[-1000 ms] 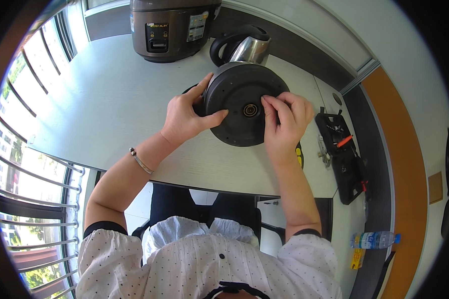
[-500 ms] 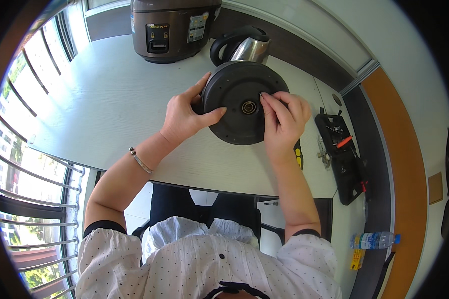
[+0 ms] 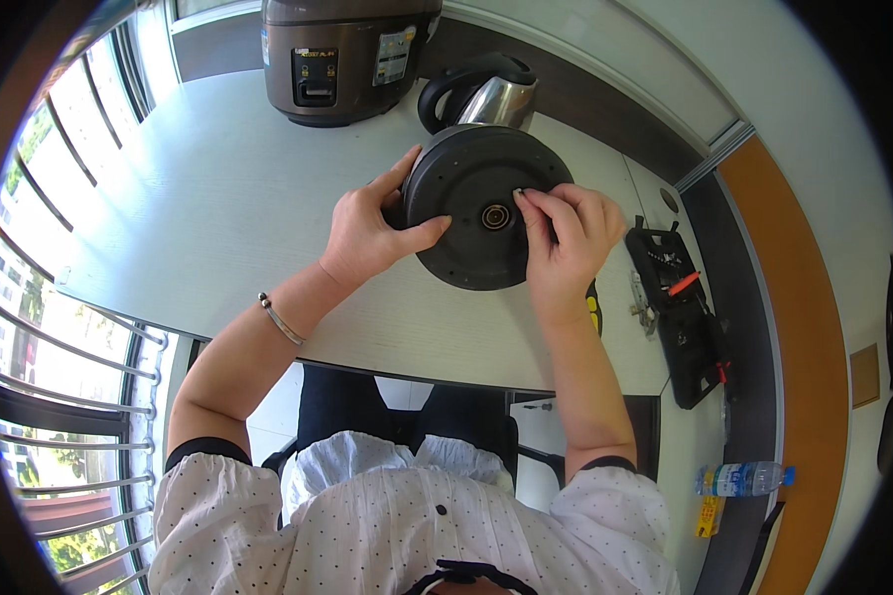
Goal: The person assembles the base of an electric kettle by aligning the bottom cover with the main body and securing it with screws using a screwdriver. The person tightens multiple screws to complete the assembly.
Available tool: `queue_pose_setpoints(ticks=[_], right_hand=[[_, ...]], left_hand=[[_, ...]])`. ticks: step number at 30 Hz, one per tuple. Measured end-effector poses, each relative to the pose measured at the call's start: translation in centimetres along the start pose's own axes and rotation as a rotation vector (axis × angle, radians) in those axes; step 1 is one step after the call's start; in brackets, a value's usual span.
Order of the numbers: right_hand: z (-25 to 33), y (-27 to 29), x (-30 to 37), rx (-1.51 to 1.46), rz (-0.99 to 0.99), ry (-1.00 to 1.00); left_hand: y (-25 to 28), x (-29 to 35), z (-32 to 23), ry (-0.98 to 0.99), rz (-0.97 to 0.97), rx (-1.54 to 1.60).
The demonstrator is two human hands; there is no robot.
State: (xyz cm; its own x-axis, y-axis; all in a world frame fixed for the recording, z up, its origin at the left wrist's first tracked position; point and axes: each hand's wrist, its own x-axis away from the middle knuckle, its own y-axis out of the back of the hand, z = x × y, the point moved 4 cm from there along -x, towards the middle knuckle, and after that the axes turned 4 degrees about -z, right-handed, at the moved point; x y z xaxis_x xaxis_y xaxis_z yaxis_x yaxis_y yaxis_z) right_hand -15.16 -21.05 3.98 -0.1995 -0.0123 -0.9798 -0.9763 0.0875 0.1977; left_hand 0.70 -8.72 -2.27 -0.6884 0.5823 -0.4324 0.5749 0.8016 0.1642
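A round black kettle base (image 3: 466, 253) faces me, with a ringed metal connector (image 3: 495, 216) at its centre and small holes toward its edge. My left hand (image 3: 367, 223) grips its left side, thumb on the flat face and fingers round the rim. Thumb and forefinger of my right hand (image 3: 571, 233) pinch together at the face, just right of the connector; a tiny thing may be between them, too small to name. Directly behind the base shows a steel kettle (image 3: 504, 102) with black handle and lid; whether the two are joined I cannot tell.
A brown rice cooker (image 3: 352, 69) stands at the table's back. Beside my right forearm lies a yellow-and-black tool handle (image 3: 593, 309). Farther right are small metal parts (image 3: 643, 302) and an open black tool case (image 3: 687, 342) with red-handled tools. A water bottle (image 3: 749, 479) lies lower right.
The black base has dipped very slightly. My right hand has shifted a little to the right and down, its fingers still pinched at the base. My left hand keeps its hold.
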Motion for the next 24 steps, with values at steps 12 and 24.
queue_pose_setpoints(ticks=[12, 24], right_hand=[[-0.25, -0.16, 0.21, -0.036, -0.033, 0.023], [-0.19, -0.61, 0.08, -0.005, -0.022, 0.028]], left_hand=[[0.01, 0.03, 0.10, -0.006, 0.002, -0.001], [0.03, -0.08, 0.11, 0.007, -0.009, 0.031]])
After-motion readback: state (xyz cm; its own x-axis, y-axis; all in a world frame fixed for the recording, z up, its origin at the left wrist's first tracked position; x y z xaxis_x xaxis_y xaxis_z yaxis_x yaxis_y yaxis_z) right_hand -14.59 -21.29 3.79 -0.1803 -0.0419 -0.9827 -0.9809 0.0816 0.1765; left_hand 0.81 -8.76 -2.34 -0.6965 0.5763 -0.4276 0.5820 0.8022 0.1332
